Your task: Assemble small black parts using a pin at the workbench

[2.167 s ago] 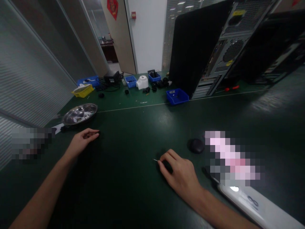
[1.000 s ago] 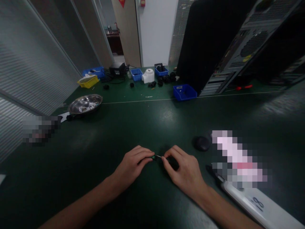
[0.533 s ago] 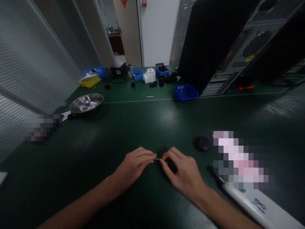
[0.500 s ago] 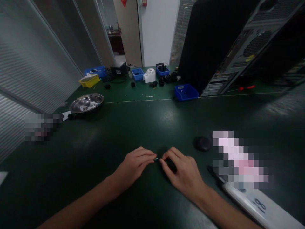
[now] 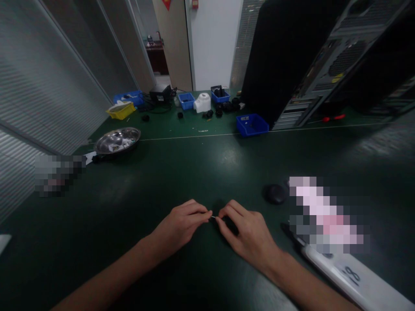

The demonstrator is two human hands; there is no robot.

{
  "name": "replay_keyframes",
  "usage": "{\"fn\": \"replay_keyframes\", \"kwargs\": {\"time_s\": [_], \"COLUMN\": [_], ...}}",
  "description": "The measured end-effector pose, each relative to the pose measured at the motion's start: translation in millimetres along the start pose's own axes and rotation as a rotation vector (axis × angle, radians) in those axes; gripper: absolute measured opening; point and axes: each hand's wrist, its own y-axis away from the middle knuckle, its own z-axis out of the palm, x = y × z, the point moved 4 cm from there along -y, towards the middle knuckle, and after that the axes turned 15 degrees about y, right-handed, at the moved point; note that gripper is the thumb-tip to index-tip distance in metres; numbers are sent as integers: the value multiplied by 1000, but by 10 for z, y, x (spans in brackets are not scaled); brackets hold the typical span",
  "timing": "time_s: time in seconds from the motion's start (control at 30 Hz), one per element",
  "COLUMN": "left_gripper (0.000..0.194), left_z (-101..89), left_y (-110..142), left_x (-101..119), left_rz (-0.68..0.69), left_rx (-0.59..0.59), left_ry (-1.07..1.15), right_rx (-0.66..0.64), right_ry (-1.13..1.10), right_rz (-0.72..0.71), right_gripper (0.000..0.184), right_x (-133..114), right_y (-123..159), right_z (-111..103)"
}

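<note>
A thin, pale rod (image 5: 213,217), metal by its shine, spans the short gap between my two hands just above the green table. My left hand (image 5: 186,222) pinches one end between thumb and fingertips, which hide that end. At the other end, the thumb and index finger of my right hand (image 5: 248,226) are closed on it, the remaining fingers curled. The rod is too small for me to tell its exact kind. To the right of my right hand lies a dark, rounded object (image 5: 275,194) like a computer mouse.
A long white tool marked with writing (image 5: 353,274) lies at right, its dark tip by my right forearm. Farther off are a steel bowl (image 5: 103,140) with scraps, a blue bin (image 5: 253,128), a yellow tray (image 5: 119,113), a white housing (image 5: 202,103) and a tall black case (image 5: 285,52).
The small green piece seen at my left fingertips is now covered by them. My left fingers have shifted slightly around the rod. Both hands stay nearly in place, and the view has moved a little.
</note>
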Motion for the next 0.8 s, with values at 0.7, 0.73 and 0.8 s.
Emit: {"fn": "replay_keyframes", "kwargs": {"time_s": [0.7,0.73,0.8], "left_gripper": [57,59,59], "left_z": [94,110,138], "left_y": [-89,-105,-124], "left_x": [50,57,67], "left_rz": [-125,-134,-135], "left_rx": [-37,-54,-84], "left_ry": [-85,-115,-167], "right_rx": [124,115,84], "right_ry": [32,81,180], "right_rz": [135,139,129], "right_gripper": [21,22,22], "right_x": [94,101,107], "right_y": [-7,-5,-1], "right_z": [-35,-23,5]}}
